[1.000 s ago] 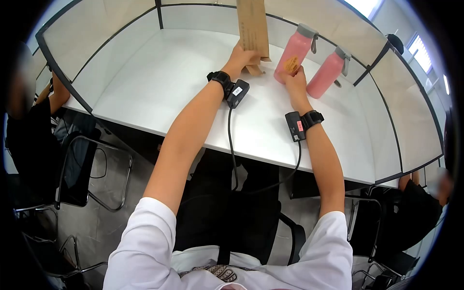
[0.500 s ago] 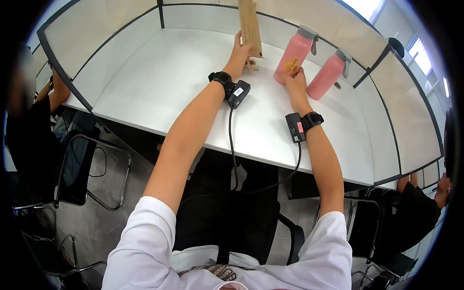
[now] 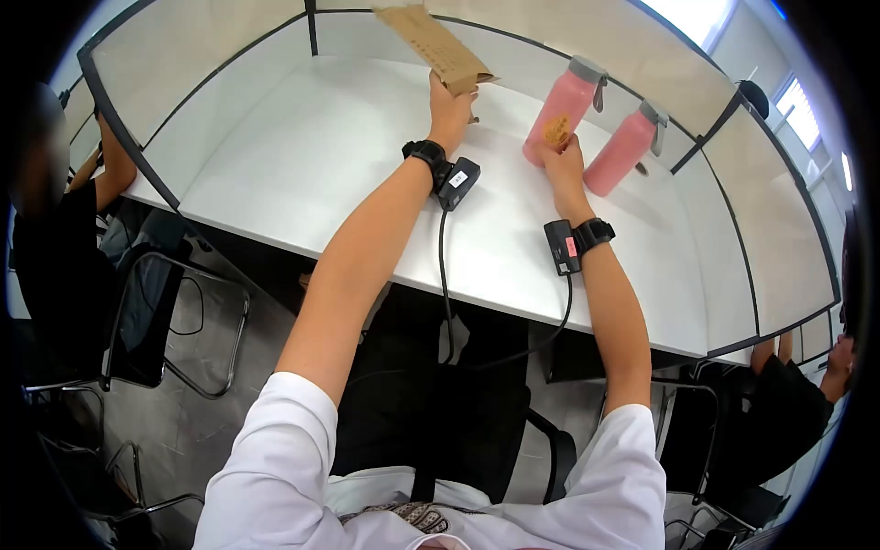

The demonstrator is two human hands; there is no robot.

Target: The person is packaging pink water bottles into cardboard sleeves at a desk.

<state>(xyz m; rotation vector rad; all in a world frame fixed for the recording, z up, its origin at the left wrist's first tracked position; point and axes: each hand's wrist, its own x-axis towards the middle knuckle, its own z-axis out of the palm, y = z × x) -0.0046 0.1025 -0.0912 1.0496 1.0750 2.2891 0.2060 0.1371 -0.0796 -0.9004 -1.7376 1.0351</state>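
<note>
A brown cardboard box (image 3: 431, 44) with printed text is tilted to the left near the back of the white desk. My left hand (image 3: 451, 108) grips its lower end, fingers wrapped round it. To the right stands a pink bottle (image 3: 559, 105) with a grey cap, a strap and a yellowish sticker. My right hand (image 3: 564, 167) is closed on the lower part of this bottle. A second pink bottle (image 3: 619, 151) with a grey cap stands just right of it, touched by neither hand.
Low partitions (image 3: 220, 87) with dark edges enclose the white desk (image 3: 302, 156). Cables hang from black devices on both my wrists. A person in black (image 3: 64, 266) sits at the left, another person (image 3: 779, 412) at the right. Chairs stand on both sides.
The box has tipped over to the left, and my left hand has turned with it. My right hand stays on the same bottle.
</note>
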